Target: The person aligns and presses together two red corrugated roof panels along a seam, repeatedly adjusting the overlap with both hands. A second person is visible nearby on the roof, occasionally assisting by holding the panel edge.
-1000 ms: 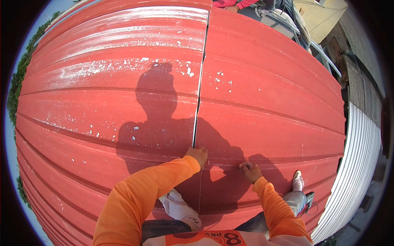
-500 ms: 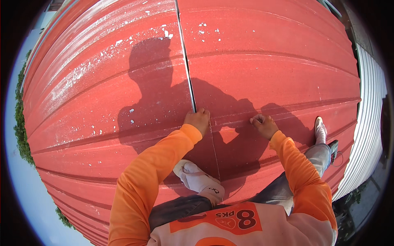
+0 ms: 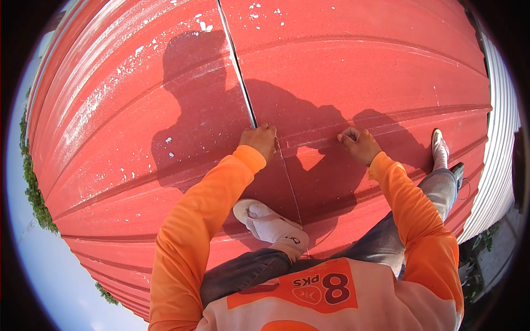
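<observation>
Left hand [image 3: 259, 140] at centre, curled at gapped roof seam [image 3: 238, 70], grip unclear; right hand [image 3: 356, 144], fingertips together, right of centre; open red ribbed roofing [image 3: 375, 71], upper right, runs to roof edge [image 3: 489, 99].

Far over on the right, a pale metal roof [image 3: 501, 138] with lots of skinny ridges, curved like a bow. Below it, leafy green plants [image 3: 488, 237], next to a grey patch [image 3: 505, 240] too dim to make out. Down on the left, blue sky [image 3: 47, 259], whiter near the bottom. Bushy green trees [image 3: 40, 199] against the sky, with one smaller green clump [image 3: 106, 294] lower down. Up near the top, white flakes [image 3: 206, 26], some big, some tiny. On the right, a small dark thing [image 3: 457, 172] with a thin looped wire [image 3: 470, 188].
</observation>
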The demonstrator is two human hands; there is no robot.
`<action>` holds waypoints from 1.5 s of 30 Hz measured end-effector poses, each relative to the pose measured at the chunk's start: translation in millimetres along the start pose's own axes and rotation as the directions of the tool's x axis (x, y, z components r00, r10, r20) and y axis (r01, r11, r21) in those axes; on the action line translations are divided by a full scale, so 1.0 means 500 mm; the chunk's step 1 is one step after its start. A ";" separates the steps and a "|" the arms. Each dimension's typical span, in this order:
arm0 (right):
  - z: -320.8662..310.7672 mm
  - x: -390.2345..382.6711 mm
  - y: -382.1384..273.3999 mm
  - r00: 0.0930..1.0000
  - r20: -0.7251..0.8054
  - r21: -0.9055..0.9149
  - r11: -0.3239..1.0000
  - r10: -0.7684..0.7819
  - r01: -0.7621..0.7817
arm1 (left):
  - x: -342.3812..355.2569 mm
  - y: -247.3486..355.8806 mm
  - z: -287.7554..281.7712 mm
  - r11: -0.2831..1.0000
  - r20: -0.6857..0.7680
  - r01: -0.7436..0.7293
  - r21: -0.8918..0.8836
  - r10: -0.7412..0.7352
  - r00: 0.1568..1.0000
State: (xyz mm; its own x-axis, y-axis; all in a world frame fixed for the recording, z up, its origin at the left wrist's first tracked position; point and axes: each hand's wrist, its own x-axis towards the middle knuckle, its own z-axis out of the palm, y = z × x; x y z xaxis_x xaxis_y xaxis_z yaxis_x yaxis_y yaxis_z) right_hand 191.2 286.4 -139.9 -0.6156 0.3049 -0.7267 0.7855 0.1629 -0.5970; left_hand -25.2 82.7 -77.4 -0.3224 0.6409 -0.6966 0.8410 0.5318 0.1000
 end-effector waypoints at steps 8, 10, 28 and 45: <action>-0.007 0.011 -0.015 1.000 0.017 0.004 1.000 0.014 -0.015 | -0.028 0.030 -0.062 0.988 -0.374 0.017 -0.156 -0.075 0.925; -0.012 0.015 -0.016 1.000 0.016 0.013 1.000 0.014 -0.014 | -0.046 0.019 -0.122 0.963 -0.668 -0.081 -0.256 -0.116 0.735; -0.052 0.013 0.007 0.986 -0.163 -0.143 0.988 0.040 -0.064 | -0.312 0.023 0.166 0.864 -0.285 0.055 -0.501 -0.224 0.932; -0.096 -0.062 0.152 0.993 -0.116 -0.305 0.952 0.003 -0.038 | -0.218 0.007 0.285 -0.073 0.230 0.745 -0.663 -0.967 0.110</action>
State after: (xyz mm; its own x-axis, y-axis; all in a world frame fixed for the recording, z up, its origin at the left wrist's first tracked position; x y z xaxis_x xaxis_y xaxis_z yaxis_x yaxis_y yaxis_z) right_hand 273.0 334.3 -146.7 -0.6018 0.4126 -0.6838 0.7905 0.4294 -0.4367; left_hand 74.9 -64.2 -102.2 -0.7485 -0.5709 -0.3374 -0.5896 0.8058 -0.0555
